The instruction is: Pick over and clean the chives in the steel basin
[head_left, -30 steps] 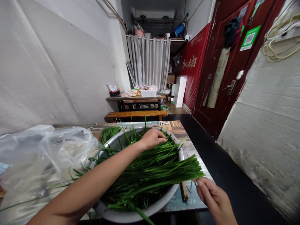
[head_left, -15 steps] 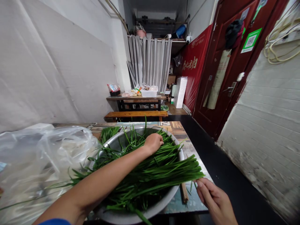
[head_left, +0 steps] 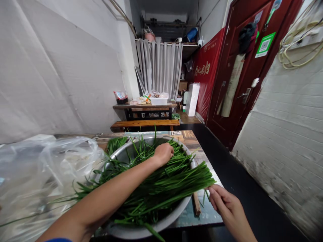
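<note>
A wide metal basin (head_left: 174,220) holds a large heap of garlic chives (head_left: 151,186), their cut ends fanned out over the right rim. My left hand (head_left: 163,154) reaches across the basin and is closed on chives near its far right side, fingertips partly hidden. Just beyond the cut ends, my right hand (head_left: 224,201) is closed in a pinch with thumb against index finger. Whatever it pinches is too thin to make out. Below the rim, near that hand, lies a bundle of thin wooden sticks (head_left: 196,204).
Clear plastic bags (head_left: 68,168) fill the left of the patterned table (head_left: 199,153). More chives (head_left: 116,144) lie behind the basin. Farther back stand a wooden bench (head_left: 146,123) and a second table with a white tub (head_left: 159,100). A red door (head_left: 234,77) is at right.
The view has shifted slightly. Both hands keep nearly the same places and closed grips, the right one still beside the cut ends.
</note>
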`<state>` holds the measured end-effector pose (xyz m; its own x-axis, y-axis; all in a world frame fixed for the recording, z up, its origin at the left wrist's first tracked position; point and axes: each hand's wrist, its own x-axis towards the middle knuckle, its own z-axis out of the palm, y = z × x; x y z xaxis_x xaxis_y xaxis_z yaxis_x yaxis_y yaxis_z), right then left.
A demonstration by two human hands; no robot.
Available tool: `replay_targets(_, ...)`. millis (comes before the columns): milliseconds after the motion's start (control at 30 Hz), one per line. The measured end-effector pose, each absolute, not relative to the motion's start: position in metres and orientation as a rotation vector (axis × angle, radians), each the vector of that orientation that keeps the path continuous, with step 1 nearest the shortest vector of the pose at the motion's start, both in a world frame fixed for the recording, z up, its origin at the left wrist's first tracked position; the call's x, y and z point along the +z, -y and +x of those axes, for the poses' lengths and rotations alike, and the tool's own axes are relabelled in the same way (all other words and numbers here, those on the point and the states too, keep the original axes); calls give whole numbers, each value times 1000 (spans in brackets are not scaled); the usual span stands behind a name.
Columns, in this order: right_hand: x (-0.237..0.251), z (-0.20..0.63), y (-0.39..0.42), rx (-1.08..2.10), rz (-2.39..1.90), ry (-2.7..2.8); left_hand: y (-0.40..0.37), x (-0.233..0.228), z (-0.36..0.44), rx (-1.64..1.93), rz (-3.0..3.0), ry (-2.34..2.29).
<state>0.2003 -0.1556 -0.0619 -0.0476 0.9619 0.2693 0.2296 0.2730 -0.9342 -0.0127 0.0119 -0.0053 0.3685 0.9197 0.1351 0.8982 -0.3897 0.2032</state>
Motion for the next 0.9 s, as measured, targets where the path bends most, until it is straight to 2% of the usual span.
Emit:
replay_targets(167,-58,200,155,913,-1150,1507,-18,-1,-19,390,2401,-1605)
replay_targets(333,-59,202,149,930,-1145,1522,-11,3,-24,717,1858,-1395)
replay_targets(433,-57,202,142,930,-1126,1530,4,9,-17,764,1646,-1162)
replay_targets(600,-49,201,135,909,-1123,1548,30,23,4,705,1615,-935)
replay_targets(900,-43,197,133,880,-1140,1559,43,30,14,776,1522,-959)
